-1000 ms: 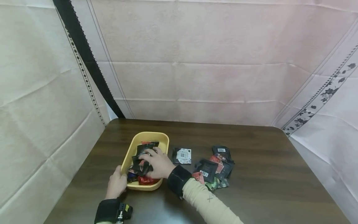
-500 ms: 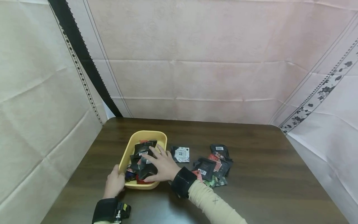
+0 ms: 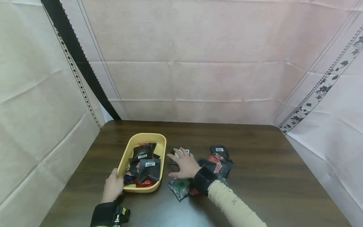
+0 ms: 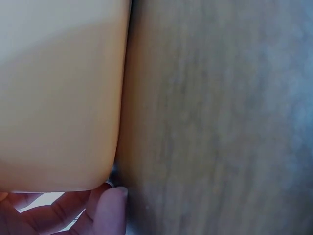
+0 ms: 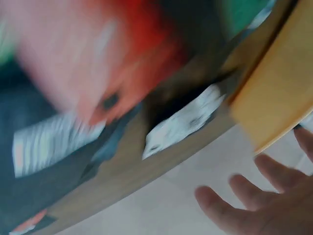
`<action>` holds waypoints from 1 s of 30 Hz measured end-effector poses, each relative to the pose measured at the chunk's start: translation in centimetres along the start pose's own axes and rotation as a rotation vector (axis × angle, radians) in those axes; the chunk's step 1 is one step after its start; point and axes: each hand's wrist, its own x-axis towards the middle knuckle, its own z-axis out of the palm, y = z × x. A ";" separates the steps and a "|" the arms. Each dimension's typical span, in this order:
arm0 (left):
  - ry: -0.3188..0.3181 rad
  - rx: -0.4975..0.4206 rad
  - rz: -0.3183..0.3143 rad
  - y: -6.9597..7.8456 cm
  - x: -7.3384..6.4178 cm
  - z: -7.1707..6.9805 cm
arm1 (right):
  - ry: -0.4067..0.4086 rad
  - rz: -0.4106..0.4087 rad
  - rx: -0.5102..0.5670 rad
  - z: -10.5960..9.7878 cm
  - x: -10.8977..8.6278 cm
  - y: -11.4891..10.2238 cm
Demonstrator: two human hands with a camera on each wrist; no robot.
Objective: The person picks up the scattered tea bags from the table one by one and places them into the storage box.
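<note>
My left hand (image 3: 112, 187) grips the near left side of a yellow plastic basket (image 3: 162, 148). In the left wrist view, its fingertips (image 4: 111, 210) curl at the corner of the basket's wall (image 4: 58, 107). Several small sachets lie inside, mostly black, among them a black one with a white barcode (image 3: 149, 169) and a red one (image 3: 145, 183). My right hand (image 3: 185, 165) is to the right of the basket with its fingers spread and holds nothing. It partly covers a black-and-white sachet, whose white face (image 5: 186, 122) shows in the right wrist view.
Right of the basket lies a loose pile of black and red sachets (image 3: 224, 165), partly hidden by the right wrist. A green-and-black sachet (image 3: 180, 188) lies near the basket's near right corner. The dark wooden table (image 3: 269, 176) backs onto a pale cloth (image 3: 184, 78).
My right hand has left the basket and moved right over the table, leaving a barcoded black sachet on top inside. The green-and-black sachet now shows beside the wrist. The left hand keeps its grip.
</note>
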 end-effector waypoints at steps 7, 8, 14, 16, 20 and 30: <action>0.008 -0.012 0.010 -0.1 0.1 0.3 | -0.065 0.153 -0.034 -0.2 2.0 2.8; 0.010 -0.014 0.012 -0.1 0.1 0.4 | -0.077 0.166 -0.030 -0.1 2.2 3.0; 0.001 -0.016 0.013 0.0 0.3 0.7 | -0.141 0.208 -0.081 0.7 3.6 3.6; -0.001 -0.014 0.009 0.0 0.3 0.7 | -0.187 0.226 -0.102 1.1 4.0 3.6; 0.011 -0.014 -0.003 0.0 0.1 0.9 | -0.300 0.261 -0.151 1.5 4.5 3.2; 0.027 -0.011 -0.016 -0.1 0.1 0.1 | -0.253 0.199 -0.187 2.4 6.0 2.9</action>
